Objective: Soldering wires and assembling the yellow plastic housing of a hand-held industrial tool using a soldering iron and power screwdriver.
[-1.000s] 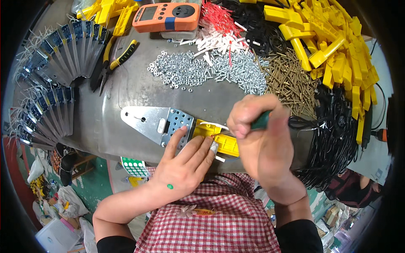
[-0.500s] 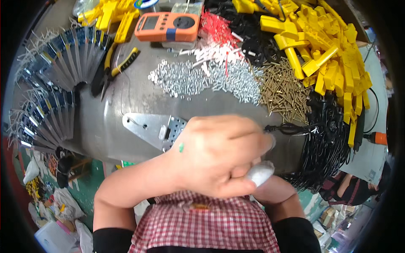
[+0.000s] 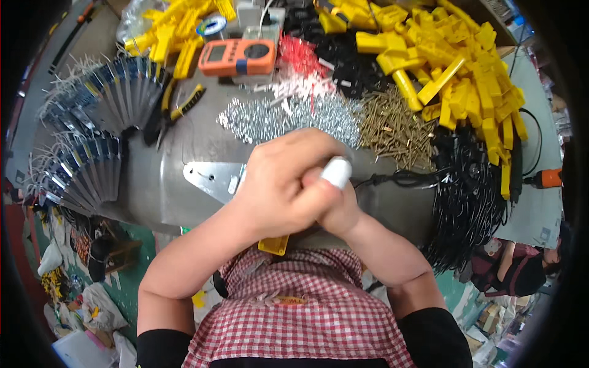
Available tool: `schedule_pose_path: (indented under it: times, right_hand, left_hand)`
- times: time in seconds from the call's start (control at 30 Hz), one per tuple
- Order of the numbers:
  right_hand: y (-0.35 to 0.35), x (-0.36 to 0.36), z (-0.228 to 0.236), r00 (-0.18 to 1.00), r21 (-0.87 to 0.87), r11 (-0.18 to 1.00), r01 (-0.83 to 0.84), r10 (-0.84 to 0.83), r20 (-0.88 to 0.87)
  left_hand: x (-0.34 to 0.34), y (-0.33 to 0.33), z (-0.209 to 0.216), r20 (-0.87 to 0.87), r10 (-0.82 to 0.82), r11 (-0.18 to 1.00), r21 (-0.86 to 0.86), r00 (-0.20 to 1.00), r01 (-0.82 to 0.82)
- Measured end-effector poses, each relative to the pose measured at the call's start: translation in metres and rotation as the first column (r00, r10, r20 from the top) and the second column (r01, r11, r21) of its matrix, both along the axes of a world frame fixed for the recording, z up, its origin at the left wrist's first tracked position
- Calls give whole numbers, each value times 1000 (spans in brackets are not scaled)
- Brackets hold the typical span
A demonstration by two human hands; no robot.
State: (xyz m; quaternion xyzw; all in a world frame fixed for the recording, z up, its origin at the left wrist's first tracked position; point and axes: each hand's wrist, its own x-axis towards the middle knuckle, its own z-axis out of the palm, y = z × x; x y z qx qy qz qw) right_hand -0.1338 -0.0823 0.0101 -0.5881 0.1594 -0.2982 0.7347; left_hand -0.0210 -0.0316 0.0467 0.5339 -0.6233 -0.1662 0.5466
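Observation:
My left hand [image 3: 282,181] is closed, fingers curled, in front of my right hand [image 3: 343,211], and the two meet above the bench's near edge. A white finger cover [image 3: 336,173] wraps the thumb tip between them. Most of my right hand's fingers are hidden; the hand looks closed. What lies within the hands is hidden. Below my left hand a yellow plastic casing [image 3: 273,245] sticks out at the bench edge; I cannot tell which hand, if any, grips it. A tapered metal plate [image 3: 210,178] lies flat on the bench, partly behind my left hand.
Beyond my hands lie heaps of silver screws [image 3: 264,119], brass-coloured screws [image 3: 396,132] and yellow plastic casings [image 3: 472,80]. An orange multimeter [image 3: 238,57] stands behind. Yellow-handled pliers [image 3: 175,110] and fanned wired strips [image 3: 126,92] are left; black cables [image 3: 466,208] are right.
My hands have moved up and left, drawing closer together. The yellow casing now shows beneath my left hand, and more of my right forearm is visible. The whole view has shifted slightly.

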Motion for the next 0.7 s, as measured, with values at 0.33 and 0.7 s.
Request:
schedule_pose_path:
  times: [0.33, 0.7]
  right_hand:
    - [-111, -59, 12, 737, -861, 508, -8, -579, -349]
    - [-33, -101, -9, 894, -756, 655, -11, -333, -301]
  left_hand:
    - [18, 76, -69, 655, 369, 740, 222, 659, -635]
    - [-17, 65, -57, 171, 252, 890, 345, 952, -298]
